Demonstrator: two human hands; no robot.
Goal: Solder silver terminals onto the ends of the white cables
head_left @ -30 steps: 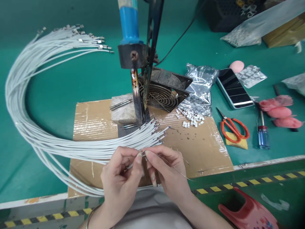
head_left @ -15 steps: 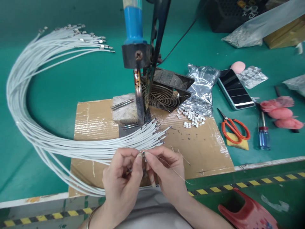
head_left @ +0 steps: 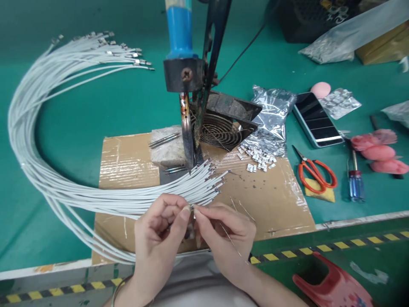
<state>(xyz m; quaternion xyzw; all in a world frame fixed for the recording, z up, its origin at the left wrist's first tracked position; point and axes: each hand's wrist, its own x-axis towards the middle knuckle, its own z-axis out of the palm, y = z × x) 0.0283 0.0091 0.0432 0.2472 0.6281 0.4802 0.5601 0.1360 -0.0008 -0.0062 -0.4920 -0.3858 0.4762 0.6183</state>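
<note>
Small metallic piece [head_left: 192,207], left hand [head_left: 161,234] and right hand [head_left: 225,238] pinched closed on it, white cables [head_left: 96,198] beyond

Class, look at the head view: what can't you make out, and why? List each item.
- Small piece, head view: too small, and largely covered by the fingertips of the left hand and right hand.
- Blue-handled tool, head view: its top is cut off by the upper edge.
- Fan, head view: partly hidden behind the tool's stand.
- Red plastic object, head view: cut off by the lower edge.
</note>
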